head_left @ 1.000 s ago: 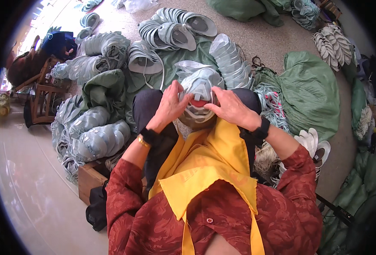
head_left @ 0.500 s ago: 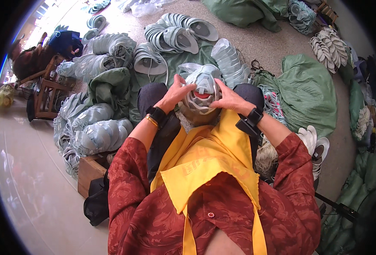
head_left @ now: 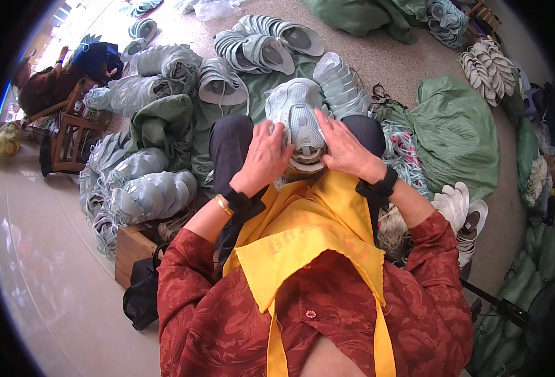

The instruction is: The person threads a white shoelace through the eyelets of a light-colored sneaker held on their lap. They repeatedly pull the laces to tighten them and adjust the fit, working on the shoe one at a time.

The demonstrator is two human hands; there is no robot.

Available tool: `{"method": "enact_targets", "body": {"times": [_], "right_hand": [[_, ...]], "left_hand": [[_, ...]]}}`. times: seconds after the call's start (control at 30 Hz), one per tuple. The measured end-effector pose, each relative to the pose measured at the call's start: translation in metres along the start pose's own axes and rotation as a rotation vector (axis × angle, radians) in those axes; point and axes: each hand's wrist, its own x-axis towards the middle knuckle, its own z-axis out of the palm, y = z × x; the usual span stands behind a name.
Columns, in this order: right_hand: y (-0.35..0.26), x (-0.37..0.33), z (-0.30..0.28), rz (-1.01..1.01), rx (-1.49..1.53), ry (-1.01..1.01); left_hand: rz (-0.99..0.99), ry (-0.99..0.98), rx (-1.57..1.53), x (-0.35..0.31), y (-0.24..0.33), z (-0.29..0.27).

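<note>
Between my knees stands a pale grey-blue mesh shoe upper [head_left: 296,103], its rear end toward me. Beneath it a tan rounded support [head_left: 301,171] shows in part. My left hand [head_left: 264,156] lies against the upper's left side, fingers stretched out and thumb pointing toward it. Along the right side my right hand [head_left: 351,148] rests with straight, flat fingers. Both hands look open, touching the upper without wrapping round it. The underside of the upper is hidden.
Nested stacks of similar uppers lie ahead [head_left: 252,50] and at left [head_left: 152,195]. A single upper [head_left: 220,85] sits on green cloth. A green sack [head_left: 456,138] bulges at right, near white shoes [head_left: 469,217]. A wooden box [head_left: 133,251] stands by my left elbow.
The upper has turned and shifted, so its mesh top shows where a red patch and the opening showed before. My fingers, bent round it earlier, now lie straighter along its sides.
</note>
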Motion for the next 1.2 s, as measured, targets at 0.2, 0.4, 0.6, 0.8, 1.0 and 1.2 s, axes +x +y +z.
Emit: {"method": "enact_targets", "body": {"times": [0.2, 0.4, 0.6, 0.8, 1.0, 1.2], "right_hand": [[-0.015, -0.012, -0.004, -0.058, -0.268, 0.091], [-0.016, -0.019, 0.009, -0.078, -0.217, 0.123], [-0.018, -0.039, 0.01, -0.137, -0.182, 0.206], [-0.005, -0.07, -0.012, -0.036, 0.212, 0.471], [0.14, -0.124, 0.025, 0.615, 0.695, 0.656], [0.283, -0.159, 0.103, 0.908, 0.5, 0.689]], "left_hand": [[-0.004, -0.078, 0.027, 0.002, 0.024, -0.01], [0.07, -0.059, -0.043, 0.0, 0.008, -0.009], [0.013, -0.143, -0.031, -0.003, 0.019, -0.014], [-0.009, -0.128, -0.072, -0.004, 0.024, -0.01], [-0.008, -0.135, -0.065, 0.002, 0.029, -0.011], [-0.033, -0.18, -0.061, 0.013, 0.034, -0.011]]}}
